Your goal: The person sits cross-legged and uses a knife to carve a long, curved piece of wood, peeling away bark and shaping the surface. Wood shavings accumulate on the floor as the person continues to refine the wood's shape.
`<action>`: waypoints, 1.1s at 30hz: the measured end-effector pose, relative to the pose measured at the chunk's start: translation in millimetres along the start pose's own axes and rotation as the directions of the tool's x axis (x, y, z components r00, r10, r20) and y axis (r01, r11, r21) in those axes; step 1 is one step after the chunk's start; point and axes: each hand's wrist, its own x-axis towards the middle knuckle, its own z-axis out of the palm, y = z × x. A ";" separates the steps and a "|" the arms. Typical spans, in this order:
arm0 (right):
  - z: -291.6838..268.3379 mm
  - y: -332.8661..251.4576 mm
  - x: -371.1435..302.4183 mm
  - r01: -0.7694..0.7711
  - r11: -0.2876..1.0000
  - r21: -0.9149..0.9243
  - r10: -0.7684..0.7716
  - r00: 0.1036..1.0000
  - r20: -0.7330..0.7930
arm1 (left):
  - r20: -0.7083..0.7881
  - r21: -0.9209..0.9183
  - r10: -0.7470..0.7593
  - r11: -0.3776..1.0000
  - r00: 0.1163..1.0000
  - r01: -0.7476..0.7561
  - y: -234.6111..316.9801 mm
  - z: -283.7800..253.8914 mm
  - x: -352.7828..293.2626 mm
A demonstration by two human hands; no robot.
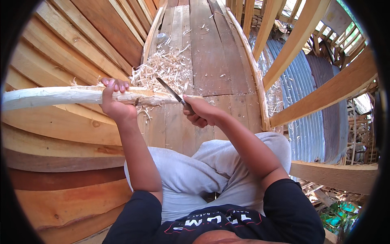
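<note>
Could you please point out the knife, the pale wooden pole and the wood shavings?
Knife (170,90): head view, on its blade.
Pale wooden pole (90,96): head view, on its bare middle stretch.
Wood shavings (164,68): head view, middle of the pile.

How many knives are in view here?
1: the knife is in the right hand, its blade crossing the pale pole in this view. Any beneath the wood shavings would be hidden.

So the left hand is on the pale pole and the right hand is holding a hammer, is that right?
Not quite: the head view shows a knife in the right hand, not a hammer. The left hand is indeed on the pale pole.
</note>
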 end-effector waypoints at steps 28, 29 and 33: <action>17.5 10.1 9.7 0.152 0.965 -0.216 -0.226 0.898 -0.379 | 0.254 -0.084 0.013 0.996 0.967 0.009 0.6 6.0 -8.6; 12.2 9.0 7.0 0.186 0.969 -0.162 -0.234 0.904 -0.359 | 0.267 -0.098 0.031 0.995 0.963 -0.005 -6.2 9.2 -12.6; -24.2 20.1 24.2 0.104 0.845 -0.524 -0.393 0.787 -0.476 | 0.246 -0.060 0.077 0.996 0.966 -0.064 -29.2 15.0 -21.9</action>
